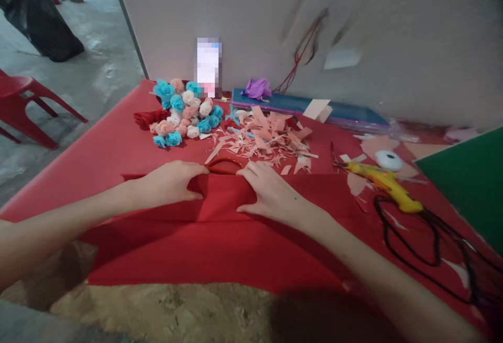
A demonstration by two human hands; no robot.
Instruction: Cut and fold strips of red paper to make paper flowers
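Note:
A large red sheet (220, 251), paper-like with a fold running across it, spreads over the table's front. At its far edge my left hand (175, 181) grips it, thumb on the near side and fingertips toward the back. A short way to the right, my right hand (269, 191) pinches the same folded edge, thumb below and fingers on top. Between the two hands a glossy red loop (225, 161) shows just beyond the edge; I cannot make out what it belongs to.
Behind the sheet lie paper flowers (183, 110) and a heap of pink paper scraps (271, 133). A yellow glue gun (387, 183) with a black cord lies to the right, by a white round object (389, 160) and a green board (471, 180). A phone (208, 65) leans against the wall.

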